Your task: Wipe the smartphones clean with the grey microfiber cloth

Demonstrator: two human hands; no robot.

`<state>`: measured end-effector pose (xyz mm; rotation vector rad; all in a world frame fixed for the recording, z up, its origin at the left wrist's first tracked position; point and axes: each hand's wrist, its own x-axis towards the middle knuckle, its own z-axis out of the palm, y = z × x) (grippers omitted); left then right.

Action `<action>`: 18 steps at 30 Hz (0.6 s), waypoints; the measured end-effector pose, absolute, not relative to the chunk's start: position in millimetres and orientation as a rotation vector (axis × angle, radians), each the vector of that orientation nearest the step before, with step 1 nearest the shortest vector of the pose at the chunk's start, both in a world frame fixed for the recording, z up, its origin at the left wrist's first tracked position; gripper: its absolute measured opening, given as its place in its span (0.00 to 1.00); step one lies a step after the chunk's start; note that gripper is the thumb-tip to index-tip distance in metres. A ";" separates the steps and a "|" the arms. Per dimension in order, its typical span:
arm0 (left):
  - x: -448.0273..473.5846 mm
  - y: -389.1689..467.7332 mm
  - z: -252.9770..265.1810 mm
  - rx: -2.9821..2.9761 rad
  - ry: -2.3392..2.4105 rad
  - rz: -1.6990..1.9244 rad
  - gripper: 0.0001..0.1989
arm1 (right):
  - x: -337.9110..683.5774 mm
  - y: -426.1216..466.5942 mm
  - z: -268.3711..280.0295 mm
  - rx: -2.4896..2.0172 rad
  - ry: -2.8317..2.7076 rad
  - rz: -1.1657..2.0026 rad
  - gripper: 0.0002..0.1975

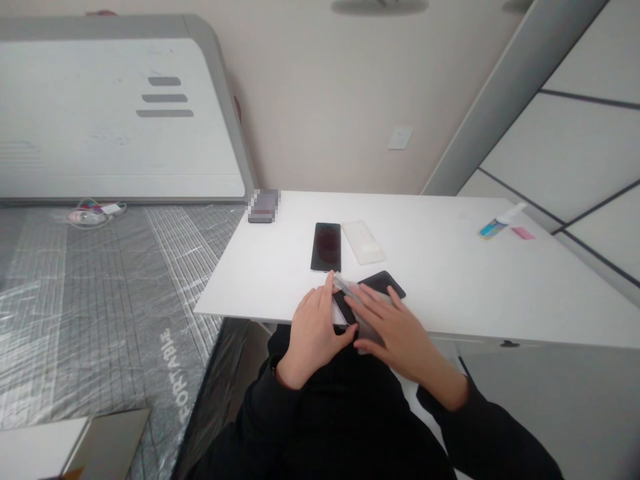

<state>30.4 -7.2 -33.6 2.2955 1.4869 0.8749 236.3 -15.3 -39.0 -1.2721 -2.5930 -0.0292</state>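
Note:
My left hand (313,330) grips a dark phone (345,310) by its left side, with the thumb along the near edge. Over that phone lies my right hand (393,327), its fingers stretched out and pressing a thin greyish cloth (369,325) onto it. The cloth's crumpled end reaches my left fingertips; much of the phone is hidden beneath. Just behind my right fingers a black phone (387,283) rests on the white table (450,287). Farther back, another black phone (327,247) lies screen up beside a clear phone case (363,242).
A spray bottle (501,221) lies at the right near a pink slip (523,233). A pixelated dark object (263,206) is at the back left corner. To the left is a plastic-covered mattress (115,300) with a coiled white cable (95,215). A wall stands behind the table.

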 end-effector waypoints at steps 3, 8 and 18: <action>31.0 -7.0 -33.3 2.305 1.467 0.901 0.55 | 244.1 -9.8 -41.2 -1.491 -2.448 -0.127 0.42; 31.3 -7.0 -33.1 2.293 1.512 0.842 0.53 | 228.0 -21.4 -41.5 -1.258 -2.561 -0.014 0.53; 30.7 -6.0 -34.7 2.289 1.500 0.869 0.54 | 223.0 -20.8 -46.8 -1.411 -2.443 -0.097 0.49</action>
